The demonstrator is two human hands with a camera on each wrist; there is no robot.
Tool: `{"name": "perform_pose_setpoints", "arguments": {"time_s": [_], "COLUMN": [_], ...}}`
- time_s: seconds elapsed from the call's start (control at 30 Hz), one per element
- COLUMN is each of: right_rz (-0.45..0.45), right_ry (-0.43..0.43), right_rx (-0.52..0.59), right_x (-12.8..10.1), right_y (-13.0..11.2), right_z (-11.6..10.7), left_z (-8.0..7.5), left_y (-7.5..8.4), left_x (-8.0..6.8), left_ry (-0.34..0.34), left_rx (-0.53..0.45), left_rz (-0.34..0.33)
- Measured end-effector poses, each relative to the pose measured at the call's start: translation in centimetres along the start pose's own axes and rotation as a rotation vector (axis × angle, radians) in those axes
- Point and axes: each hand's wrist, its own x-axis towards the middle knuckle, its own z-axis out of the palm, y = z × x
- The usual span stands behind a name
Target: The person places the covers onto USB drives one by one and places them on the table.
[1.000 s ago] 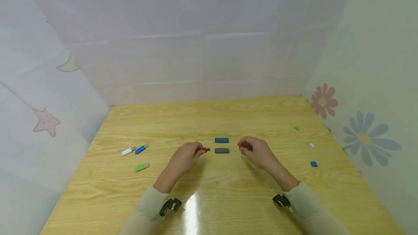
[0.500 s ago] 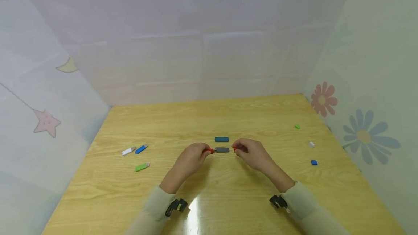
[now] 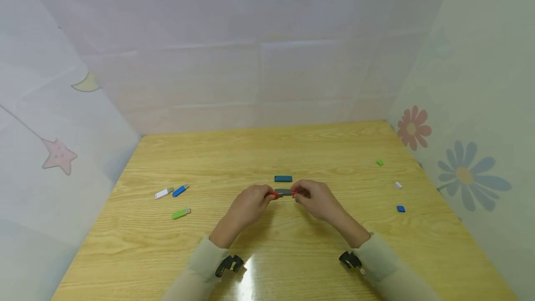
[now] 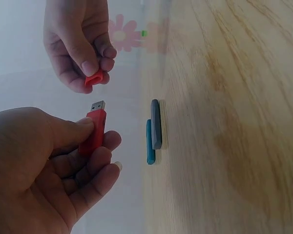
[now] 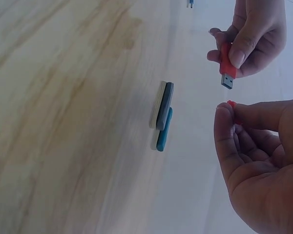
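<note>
Between thumb and fingers, my left hand point(image 3: 249, 204) pinches a red USB stick point(image 4: 93, 130), its metal plug bare and facing the other hand. A small red cap point(image 4: 94, 78) is pinched in my right hand point(image 3: 317, 200), with its hollow end turned to the plug. Plug and cap stand a short gap apart, in line, above the table. Just beyond the hands lie a grey USB stick point(image 5: 165, 106) and a teal USB stick point(image 3: 283, 179), side by side. The right fingers hide most of the cap in the right wrist view.
Left on the wooden table point(image 3: 138, 245) lie uncapped white point(image 3: 163, 193), blue point(image 3: 180, 190) and green point(image 3: 181, 213) USB sticks. At the right are loose caps: green point(image 3: 379, 162), white point(image 3: 398, 185) and blue point(image 3: 401, 208). Printed cloth walls stand around the back and sides.
My two hands have come closer together, the left moving right with the red USB stick and the right moving left with the cap. The things on the table stay put.
</note>
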Motion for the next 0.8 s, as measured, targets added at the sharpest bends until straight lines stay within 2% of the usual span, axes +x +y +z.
{"name": "perform_pose_setpoints", "arguments": {"time_s": [0.3, 0.8], "right_rz": [-0.017, -0.034], "right_ry": [-0.007, 0.002], "right_rx": [0.015, 0.024], "right_x": [0.09, 0.14], "right_y": [-0.13, -0.13], "right_z": [0.58, 0.95], "left_z": [0.36, 0.51], "left_y": [0.35, 0.54], "left_x": [0.46, 0.63], "left_ry": [-0.011, -0.013], "left_rx": [-0.057, -0.045], "left_rz": [0.032, 0.052]}}
